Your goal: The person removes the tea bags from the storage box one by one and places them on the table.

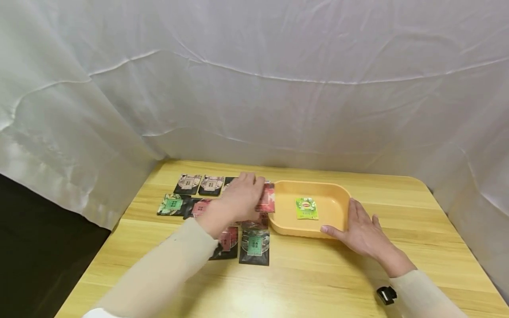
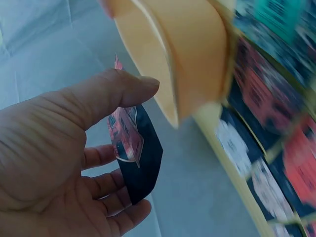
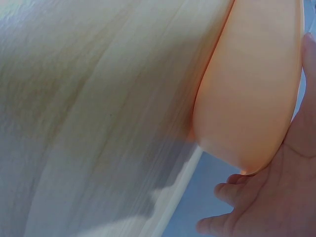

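My left hand (image 1: 242, 198) pinches a red and black tea bag packet (image 2: 140, 158) between thumb and fingers, beside the left rim of a yellow-orange plastic tray (image 1: 284, 226). In the left wrist view, the packet stands tilted with its dark back partly showing. A green and yellow tea bag packet (image 1: 306, 208) lies flat in the tray. At the tray's near right corner, my right hand (image 1: 363, 229) holds on, its thumb at the near rim and its fingers along the right side.
Several tea packets lie in rows left of the tray, among them a green-labelled one (image 1: 254, 248), a red-labelled one (image 1: 228, 243) and a pale one (image 1: 211, 185). My left forearm covers part of them. White curtains (image 1: 278, 110) hang behind the wooden table (image 1: 298, 282).
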Action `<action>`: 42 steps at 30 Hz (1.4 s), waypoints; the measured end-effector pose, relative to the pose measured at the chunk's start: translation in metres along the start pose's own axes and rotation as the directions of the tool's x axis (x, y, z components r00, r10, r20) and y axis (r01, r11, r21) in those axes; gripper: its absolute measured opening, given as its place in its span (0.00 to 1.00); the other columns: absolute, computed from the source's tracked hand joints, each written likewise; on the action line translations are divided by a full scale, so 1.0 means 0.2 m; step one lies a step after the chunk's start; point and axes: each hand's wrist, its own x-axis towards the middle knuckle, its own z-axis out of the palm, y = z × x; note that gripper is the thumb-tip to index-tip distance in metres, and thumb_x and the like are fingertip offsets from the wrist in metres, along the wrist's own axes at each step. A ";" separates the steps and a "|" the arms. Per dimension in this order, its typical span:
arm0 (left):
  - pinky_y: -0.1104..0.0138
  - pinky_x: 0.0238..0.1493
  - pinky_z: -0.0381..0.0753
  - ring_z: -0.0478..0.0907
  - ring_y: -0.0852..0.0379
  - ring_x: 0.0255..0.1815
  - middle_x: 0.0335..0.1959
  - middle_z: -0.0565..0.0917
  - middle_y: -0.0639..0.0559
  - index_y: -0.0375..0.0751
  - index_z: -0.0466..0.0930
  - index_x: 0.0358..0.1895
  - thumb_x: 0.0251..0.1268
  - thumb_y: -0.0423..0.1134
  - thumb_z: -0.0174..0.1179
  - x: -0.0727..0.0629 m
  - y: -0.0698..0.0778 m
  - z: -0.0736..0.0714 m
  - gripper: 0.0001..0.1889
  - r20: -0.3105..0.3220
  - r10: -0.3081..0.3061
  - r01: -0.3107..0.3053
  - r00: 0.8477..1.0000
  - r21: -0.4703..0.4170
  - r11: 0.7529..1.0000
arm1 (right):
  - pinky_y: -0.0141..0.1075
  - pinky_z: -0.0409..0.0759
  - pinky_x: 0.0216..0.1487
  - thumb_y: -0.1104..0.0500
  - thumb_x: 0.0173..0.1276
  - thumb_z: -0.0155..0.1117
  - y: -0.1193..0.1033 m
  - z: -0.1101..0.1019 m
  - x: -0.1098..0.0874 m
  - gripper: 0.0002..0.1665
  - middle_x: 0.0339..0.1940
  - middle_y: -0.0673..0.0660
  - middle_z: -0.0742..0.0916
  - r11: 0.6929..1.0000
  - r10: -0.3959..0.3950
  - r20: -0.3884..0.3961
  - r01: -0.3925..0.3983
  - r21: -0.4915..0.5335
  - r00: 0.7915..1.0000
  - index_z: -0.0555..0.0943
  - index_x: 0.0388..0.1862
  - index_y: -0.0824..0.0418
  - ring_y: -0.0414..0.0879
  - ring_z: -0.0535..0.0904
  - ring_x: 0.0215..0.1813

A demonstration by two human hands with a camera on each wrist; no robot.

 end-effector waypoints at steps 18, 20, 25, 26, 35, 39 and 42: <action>0.49 0.54 0.83 0.73 0.44 0.49 0.51 0.78 0.37 0.32 0.71 0.69 0.48 0.46 0.84 -0.50 -0.44 0.15 0.45 -0.022 -0.064 0.062 0.998 -0.086 0.994 | 0.83 0.45 0.73 0.18 0.68 0.55 0.00 0.00 0.00 0.81 0.81 0.86 0.50 1.000 -0.002 -0.012 0.002 -0.013 1.000 0.35 0.81 0.83 0.82 0.49 0.81; 0.49 0.52 0.83 0.73 0.44 0.47 0.50 0.77 0.37 0.32 0.70 0.69 0.47 0.45 0.84 -0.54 -0.48 0.18 0.46 0.004 -0.077 0.077 0.997 -0.099 0.992 | 0.83 0.45 0.73 0.18 0.68 0.55 0.00 0.00 0.00 0.81 0.81 0.86 0.50 1.000 -0.003 -0.012 0.003 -0.012 1.000 0.35 0.81 0.83 0.82 0.49 0.81; 0.41 0.64 0.80 0.76 0.32 0.59 0.58 0.77 0.31 0.31 0.65 0.76 0.46 0.41 0.85 -0.60 -0.54 0.25 0.53 0.110 -0.124 0.135 0.986 -0.106 0.985 | 0.83 0.44 0.72 0.18 0.68 0.55 0.00 0.00 0.01 0.81 0.81 0.86 0.50 1.000 -0.005 -0.015 0.005 -0.008 1.000 0.35 0.81 0.83 0.81 0.50 0.81; 0.39 0.67 0.78 0.75 0.29 0.63 0.60 0.77 0.29 0.31 0.65 0.76 0.46 0.41 0.85 -0.61 -0.55 0.26 0.53 0.130 -0.130 0.144 0.983 -0.105 0.984 | 0.83 0.44 0.72 0.18 0.68 0.55 0.00 0.00 0.00 0.81 0.81 0.86 0.50 1.000 -0.005 -0.015 0.005 -0.007 1.000 0.35 0.81 0.83 0.81 0.50 0.81; 0.35 0.72 0.72 0.69 0.22 0.71 0.69 0.73 0.25 0.33 0.65 0.76 0.43 0.40 0.85 -0.62 -0.55 0.32 0.53 0.188 -0.144 0.168 0.972 -0.119 0.979 | 0.83 0.44 0.72 0.18 0.68 0.55 0.00 0.00 0.00 0.80 0.81 0.85 0.49 1.000 -0.003 -0.011 0.003 -0.001 1.000 0.36 0.81 0.83 0.81 0.49 0.81; 0.36 0.72 0.73 0.71 0.24 0.69 0.67 0.74 0.27 0.34 0.68 0.73 0.43 0.40 0.86 -0.61 -0.55 0.33 0.51 0.191 -0.142 0.165 0.971 -0.107 0.980 | 0.83 0.44 0.72 0.18 0.68 0.54 0.00 0.00 0.00 0.80 0.81 0.86 0.49 1.000 -0.002 -0.008 0.002 -0.003 1.000 0.34 0.81 0.82 0.82 0.49 0.81; 0.38 0.69 0.76 0.73 0.28 0.66 0.65 0.76 0.30 0.35 0.71 0.70 0.41 0.40 0.86 -0.61 -0.55 0.34 0.49 0.180 -0.136 0.154 0.974 -0.093 0.984 | 0.83 0.43 0.73 0.18 0.68 0.54 0.00 0.00 0.00 0.80 0.81 0.85 0.49 1.000 0.000 -0.005 0.000 -0.001 1.000 0.34 0.81 0.82 0.82 0.49 0.81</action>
